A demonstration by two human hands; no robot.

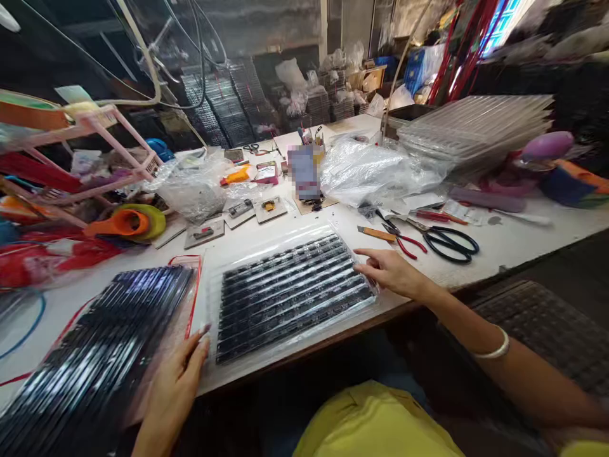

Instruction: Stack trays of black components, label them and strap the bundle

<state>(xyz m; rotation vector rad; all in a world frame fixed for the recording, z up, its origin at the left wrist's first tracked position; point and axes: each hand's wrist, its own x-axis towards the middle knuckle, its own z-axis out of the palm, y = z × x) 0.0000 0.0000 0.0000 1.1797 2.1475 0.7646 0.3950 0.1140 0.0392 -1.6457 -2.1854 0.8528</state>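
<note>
A clear plastic tray (285, 252) with rows of black strips lies in front of me near the table's front edge. At its left rim is my left hand (178, 374), with thumb and forefinger tips close together on the edge. My right hand (392, 271) rests at the tray's right edge, forefinger stretched out and thumb apart from it; its other fingers are partly hidden. Beside my left hand, a blurred stack of dark, shiny strips (114, 336) lies over a red-edged sheet.
Red-handled pliers (410, 246), black-handled scissors (451, 243) and an orange cutter (375, 234) lie beyond my right hand. Crumpled clear plastic bags (375, 168) and stacked clear trays (476, 127) stand behind. At left are a pink rack (104, 127) and an orange tape roll (128, 222).
</note>
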